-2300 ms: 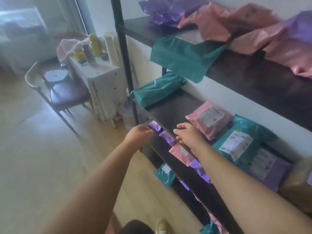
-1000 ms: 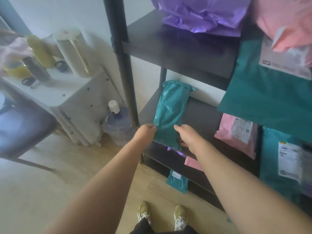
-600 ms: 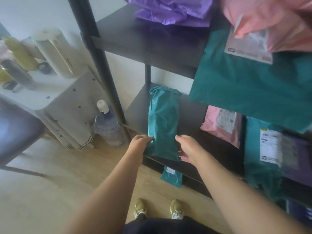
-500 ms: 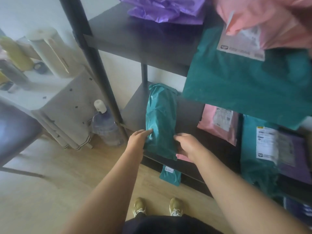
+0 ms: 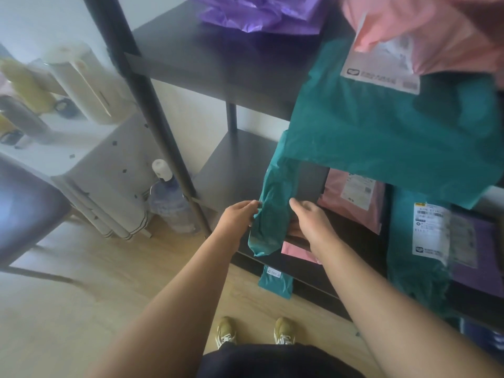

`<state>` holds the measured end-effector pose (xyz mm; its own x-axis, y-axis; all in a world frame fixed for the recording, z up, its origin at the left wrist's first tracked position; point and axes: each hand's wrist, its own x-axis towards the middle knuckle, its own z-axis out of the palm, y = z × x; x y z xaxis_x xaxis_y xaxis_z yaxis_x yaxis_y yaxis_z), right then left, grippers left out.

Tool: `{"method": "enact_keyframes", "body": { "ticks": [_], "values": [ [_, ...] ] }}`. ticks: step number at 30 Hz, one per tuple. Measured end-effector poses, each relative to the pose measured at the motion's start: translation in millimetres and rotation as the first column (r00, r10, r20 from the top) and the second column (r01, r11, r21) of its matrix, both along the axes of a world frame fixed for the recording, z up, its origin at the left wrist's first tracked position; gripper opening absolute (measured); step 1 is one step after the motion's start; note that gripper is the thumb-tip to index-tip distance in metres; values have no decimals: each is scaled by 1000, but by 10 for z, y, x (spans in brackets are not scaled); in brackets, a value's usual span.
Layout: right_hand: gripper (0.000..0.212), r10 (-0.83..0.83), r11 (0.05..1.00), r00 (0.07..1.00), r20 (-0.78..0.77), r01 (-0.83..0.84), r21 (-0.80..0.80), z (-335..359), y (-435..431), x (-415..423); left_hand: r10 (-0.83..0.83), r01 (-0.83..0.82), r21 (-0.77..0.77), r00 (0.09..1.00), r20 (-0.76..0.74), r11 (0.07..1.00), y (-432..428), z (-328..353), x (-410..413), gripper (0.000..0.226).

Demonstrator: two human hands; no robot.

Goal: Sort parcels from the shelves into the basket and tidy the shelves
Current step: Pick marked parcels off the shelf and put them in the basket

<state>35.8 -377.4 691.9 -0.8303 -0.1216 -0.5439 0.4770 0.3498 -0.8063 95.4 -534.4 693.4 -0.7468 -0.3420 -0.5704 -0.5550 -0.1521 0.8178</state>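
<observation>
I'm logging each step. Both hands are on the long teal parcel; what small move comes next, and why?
Probably pull the teal parcel clear of the shelf, toward the body: the left hand and right hand hold its lower end, which overhangs the shelf edge.

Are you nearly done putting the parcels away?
Not nearly. Nothing looks finished, and no basket is in view. In hand: the left hand and right hand grip one teal parcel at the middle shelf. Left: the pink parcel, purple bags and more lie on the shelves.
</observation>
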Motion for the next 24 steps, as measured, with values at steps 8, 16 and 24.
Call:
{"method": "enact_keyframes", "body": {
  "ticks": [8, 16, 24],
  "values": [
    [64, -87, 991, 996, 16, 88, -100, -22, 170, 80, -217, 215, 80, 976, 25, 973, 59, -4, -18, 32],
    [63, -55, 983, 998, 42, 61, -173, -7, 307, 190, -355, 356, 6, 932, 74, 934, 169, -14, 59, 28],
    [57, -94, 984, 989, 115, 110, -142, -70, 472, 197, -315, 325, -69, 941, 128, 943, 290, 26, -5, 30]
  ]
}}
